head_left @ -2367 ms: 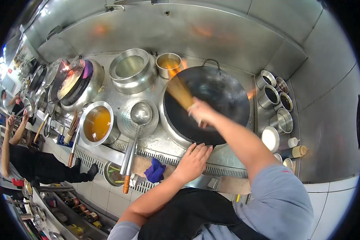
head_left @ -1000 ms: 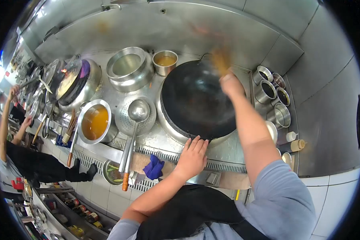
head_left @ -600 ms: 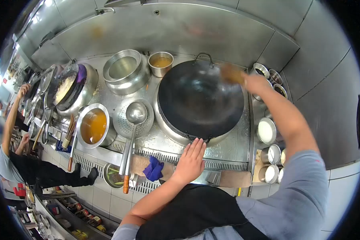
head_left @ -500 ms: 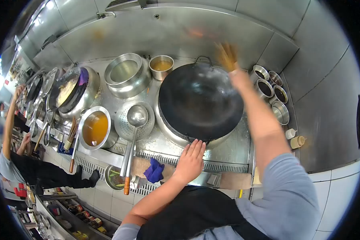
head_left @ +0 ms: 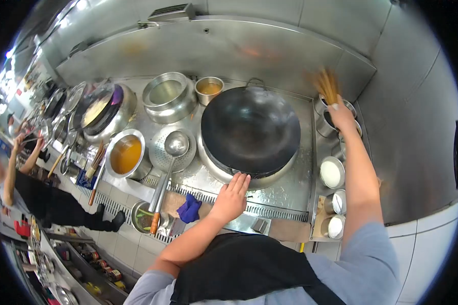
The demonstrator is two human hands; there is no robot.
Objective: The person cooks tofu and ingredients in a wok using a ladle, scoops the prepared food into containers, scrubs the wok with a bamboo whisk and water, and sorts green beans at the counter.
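My right hand (head_left: 342, 116) is wrapped round the base of a bamboo wok brush (head_left: 327, 87), bristles pointing up and blurred by motion. It is right of the wok, above the metal seasoning pots (head_left: 324, 124). The black wok (head_left: 252, 129) sits on the round burner, its inside dark and shiny. At the wok's near edge my left hand (head_left: 230, 201) lies with fingers stretched out, fingertips at the rim; whether they press on it I cannot tell. Left of the wok, a ladle (head_left: 176, 145) lies across a perforated strainer (head_left: 160, 155), handles toward me.
A pot of orange-brown liquid (head_left: 125, 156), a large metal pot (head_left: 169, 96) and a small pot (head_left: 209, 90) stand left. A purple cloth (head_left: 189, 208) lies on the front ledge. White-filled containers (head_left: 332, 173) line the right side. Another person (head_left: 51, 195) works at the far left.
My right hand has carried the brush rightward, from beside the wok's far rim to above the seasoning pots. My left hand stays at the near rim. The camera view has shifted slightly.
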